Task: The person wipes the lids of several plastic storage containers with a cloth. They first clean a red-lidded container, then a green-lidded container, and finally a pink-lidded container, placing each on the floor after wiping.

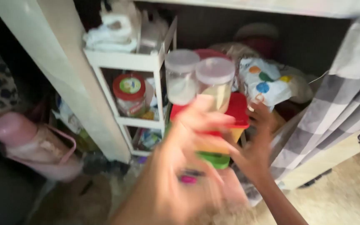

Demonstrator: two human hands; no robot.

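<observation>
Our left hand (180,166), blurred, gripped a stack of containers (217,146) with red and green lids; our right hand (255,150) propped it from behind, fingers spread. Two clear jars (198,81) balanced on top, beside the white rack (146,62). We judged the jars might topple if the stack tilted.

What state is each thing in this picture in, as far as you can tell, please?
Two clear jars: lids on, upright, side by side on the stack.
Stack of containers: red lid on top, held between both hands.
Left hand: blurred, fingers wrapped on the stack.
Right hand: fingers spread against the stack.
Red-lidded jar: closed, upright on the white rack.
Checked curtain: pulled aside.
</observation>
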